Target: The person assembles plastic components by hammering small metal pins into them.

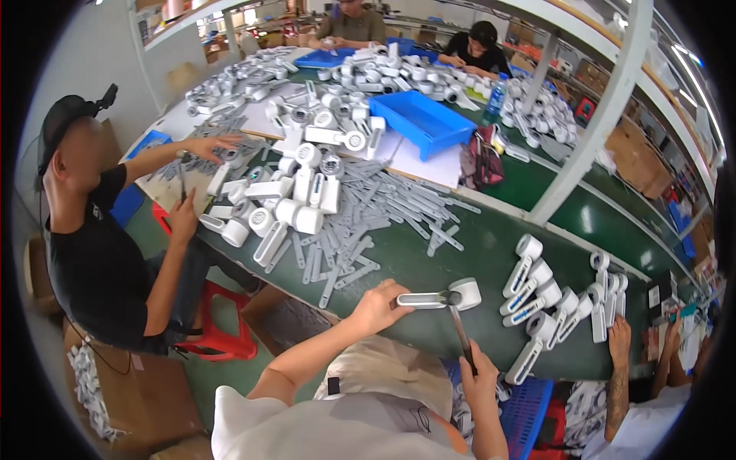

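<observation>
My left hand (377, 307) grips the handle end of a white plastic handheld appliance housing (418, 300), which has a grey slotted inset and a round head at its right. In my right hand (480, 374) is a hammer (461, 328), its fingers wrapped round the dark handle. The hammer's metal head lies over the housing beside the round head; whether it touches cannot be told. Left of my hands, long grey plastic strips (360, 253) lie scattered. To the right, several similar white housings (524, 285) with grey insets lie in rows on the green tabletop (491, 249).
A large pile of white housings (307, 218) stands beyond the strips, with a blue tray (422, 126) behind. A co-worker (92, 253) sits at left on a red stool (230, 326); another person's hand (619, 341) reaches in at right. A white shelf post (586, 123) rises at far right.
</observation>
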### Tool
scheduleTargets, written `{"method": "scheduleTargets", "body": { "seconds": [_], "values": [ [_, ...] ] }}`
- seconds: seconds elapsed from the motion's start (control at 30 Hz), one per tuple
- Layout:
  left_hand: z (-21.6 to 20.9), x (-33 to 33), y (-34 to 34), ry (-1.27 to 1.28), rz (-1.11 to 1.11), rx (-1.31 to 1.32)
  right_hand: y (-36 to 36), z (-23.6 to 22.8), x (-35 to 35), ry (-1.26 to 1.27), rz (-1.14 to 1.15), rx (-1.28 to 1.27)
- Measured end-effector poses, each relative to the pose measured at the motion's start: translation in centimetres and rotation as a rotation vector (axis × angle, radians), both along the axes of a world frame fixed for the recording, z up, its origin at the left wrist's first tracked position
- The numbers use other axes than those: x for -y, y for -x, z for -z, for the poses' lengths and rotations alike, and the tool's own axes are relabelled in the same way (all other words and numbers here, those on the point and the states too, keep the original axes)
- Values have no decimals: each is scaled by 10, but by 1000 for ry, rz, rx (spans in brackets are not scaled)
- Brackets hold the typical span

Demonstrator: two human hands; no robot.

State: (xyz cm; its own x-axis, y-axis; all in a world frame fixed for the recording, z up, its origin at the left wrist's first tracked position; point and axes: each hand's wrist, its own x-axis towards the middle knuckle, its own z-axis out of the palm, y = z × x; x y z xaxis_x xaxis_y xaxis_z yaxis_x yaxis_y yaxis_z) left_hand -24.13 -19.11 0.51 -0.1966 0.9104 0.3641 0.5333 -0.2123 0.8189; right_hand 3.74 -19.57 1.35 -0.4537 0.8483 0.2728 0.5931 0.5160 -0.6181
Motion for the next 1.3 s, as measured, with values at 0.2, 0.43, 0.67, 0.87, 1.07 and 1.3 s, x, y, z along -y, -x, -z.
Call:
{"method": "scheduleTargets", "body": {
  "seconds": [0.2,0.43,0.67,0.87,1.07,1.3],
  "values": [
    [-8,20,96,-28,-360,247,1,-3,6,299,199,-273],
    [-41,8,305,-120,-1093,-442,-9,21,9,122,165,-354],
    [-5,-34,442,-66,-1051,-465,-13,18,9,178,186,-359],
    [-52,-123,189,-39,-483,-594,-21,30,14,228,256,-397],
    [-20,-171,8,-185,189,-698,-30,35,20,236,280,-424],
    [12,-216,-11,-82,166,-960,-47,28,29,188,329,-465]
  ]
}}
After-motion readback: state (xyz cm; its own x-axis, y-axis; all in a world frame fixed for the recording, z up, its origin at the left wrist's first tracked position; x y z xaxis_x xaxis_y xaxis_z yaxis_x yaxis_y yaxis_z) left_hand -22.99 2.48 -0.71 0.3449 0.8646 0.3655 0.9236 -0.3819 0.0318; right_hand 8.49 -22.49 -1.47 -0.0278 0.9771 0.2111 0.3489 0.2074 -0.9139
